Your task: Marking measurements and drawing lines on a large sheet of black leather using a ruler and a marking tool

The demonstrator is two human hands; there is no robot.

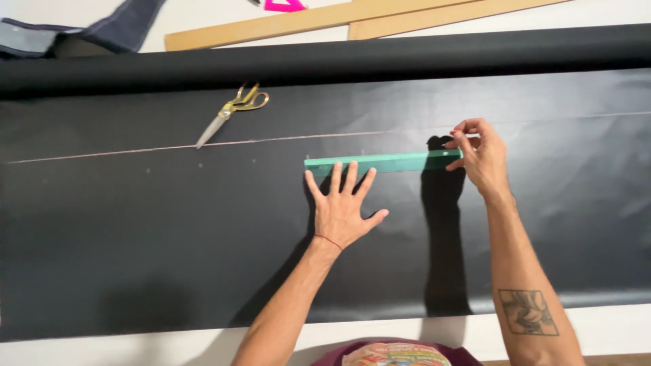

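Bright, even light falls from above and slightly behind the person, casting a hard dark shadow of the right arm (522,271) down the black fabric (135,237) toward the table's near edge. The fabric shows faint sheen, and the image is sharp throughout, without glare.

The big black cloth (169,237) looks smooth and matt. On it lies a green plastic ruler (383,162), a bit shiny. Above the ruler, scissors (232,114) have bright silver metal blades and gold handles. Beyond the cloth, long wooden sticks (325,20) look pale and smooth.

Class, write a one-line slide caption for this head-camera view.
Left hand flat on green ruler, right hand at its end, on black fabric.
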